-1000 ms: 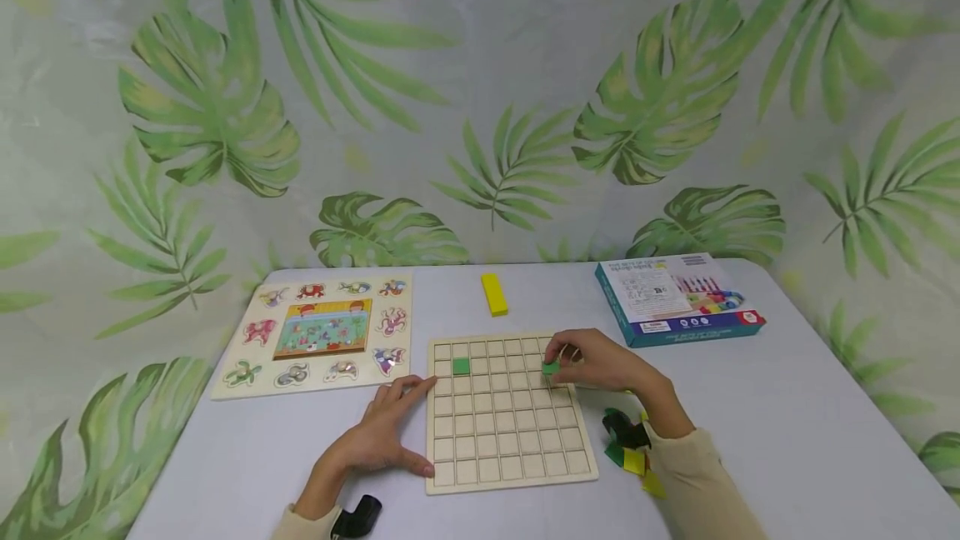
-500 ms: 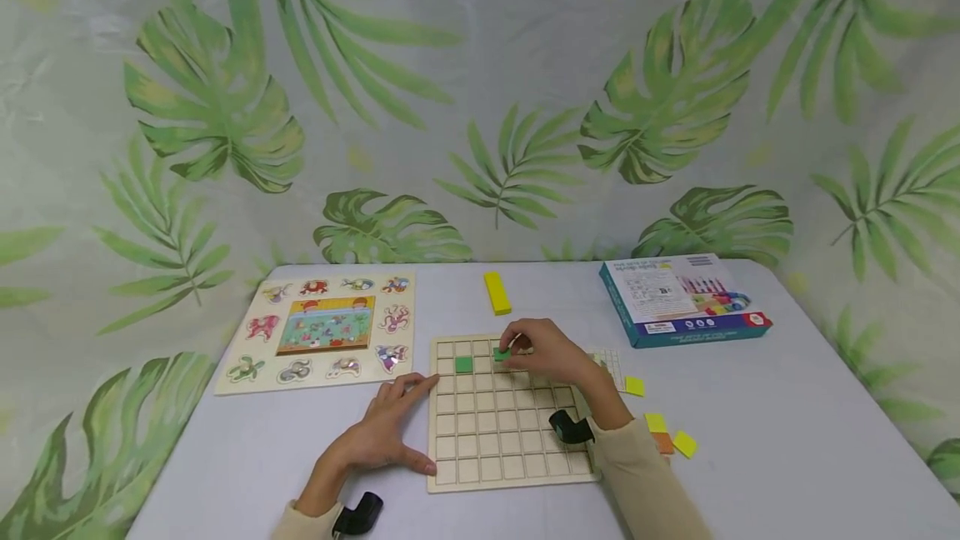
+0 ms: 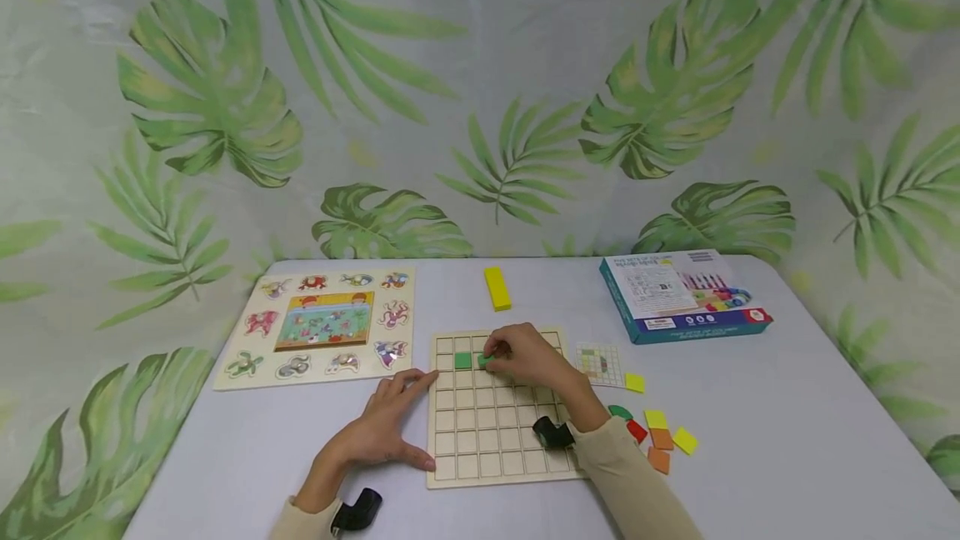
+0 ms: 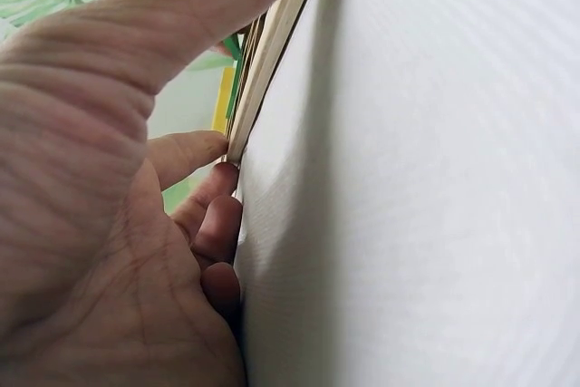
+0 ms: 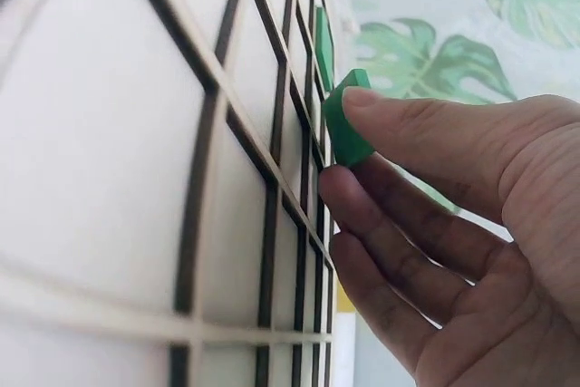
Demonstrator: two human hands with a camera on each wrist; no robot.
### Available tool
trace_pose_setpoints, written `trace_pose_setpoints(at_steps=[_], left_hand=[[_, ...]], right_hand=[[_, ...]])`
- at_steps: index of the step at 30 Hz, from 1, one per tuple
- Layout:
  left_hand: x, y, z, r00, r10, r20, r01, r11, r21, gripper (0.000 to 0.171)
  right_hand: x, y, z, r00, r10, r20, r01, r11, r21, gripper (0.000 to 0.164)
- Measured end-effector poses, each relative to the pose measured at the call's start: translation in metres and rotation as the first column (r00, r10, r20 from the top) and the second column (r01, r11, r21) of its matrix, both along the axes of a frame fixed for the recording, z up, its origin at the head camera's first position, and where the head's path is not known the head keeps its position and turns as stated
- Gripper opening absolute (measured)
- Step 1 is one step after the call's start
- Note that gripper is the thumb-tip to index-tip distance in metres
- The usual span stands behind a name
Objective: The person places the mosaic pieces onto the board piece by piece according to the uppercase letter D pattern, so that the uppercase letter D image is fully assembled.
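Observation:
A pale wooden grid board (image 3: 477, 442) lies on the white table. One green square tile (image 3: 462, 361) sits in a cell of its second row from the back. My right hand (image 3: 528, 357) pinches another green tile (image 5: 348, 120) between thumb and fingers. That tile is tilted, close over the cell just right of the placed one. At the board's left edge rests my left hand (image 3: 377, 433), fingers spread, with thumb and index fingertip touching the rim. In the left wrist view the other fingers are loosely bent beside the board's edge.
Right of the board lie a printed pattern card (image 3: 609, 367), yellow tiles (image 3: 656, 419), orange tiles (image 3: 659, 461), a red piece (image 3: 637, 430) and a curved green piece (image 3: 620, 412). Behind are a yellow block (image 3: 497, 288), a sea-animal puzzle (image 3: 325, 323) and a teal box (image 3: 686, 298).
My right hand has moved left over the board with its green tile, from the right side to beside the placed tile. The card and loose tiles are uncovered. My left hand stays put.

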State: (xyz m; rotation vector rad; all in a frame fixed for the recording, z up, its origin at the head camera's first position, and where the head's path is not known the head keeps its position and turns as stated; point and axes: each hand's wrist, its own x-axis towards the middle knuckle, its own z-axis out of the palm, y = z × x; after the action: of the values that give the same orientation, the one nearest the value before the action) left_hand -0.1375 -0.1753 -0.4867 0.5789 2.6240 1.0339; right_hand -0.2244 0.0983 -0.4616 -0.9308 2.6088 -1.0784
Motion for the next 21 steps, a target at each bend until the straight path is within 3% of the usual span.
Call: trace_pose_setpoints(at_steps=[5, 21], left_hand=[[0.0007, 0.0003, 0.0013, 1.000, 0.009, 0.001, -0.009, 1.000, 0.005, 0.123], [0.0003, 0.0005, 0.0002, 1.000, 0.013, 0.011, -0.013, 1.000, 0.007, 0.123]], right_hand=[[0.0014, -0.0044, -0.0024, 0.999, -0.023, 0.025, 0.023, 1.000, 0.014, 0.010], [0.0049, -0.0076, -0.0016, 0.997, -0.062, -0.034, 0.063, 0.998, 0.007, 0.011]])
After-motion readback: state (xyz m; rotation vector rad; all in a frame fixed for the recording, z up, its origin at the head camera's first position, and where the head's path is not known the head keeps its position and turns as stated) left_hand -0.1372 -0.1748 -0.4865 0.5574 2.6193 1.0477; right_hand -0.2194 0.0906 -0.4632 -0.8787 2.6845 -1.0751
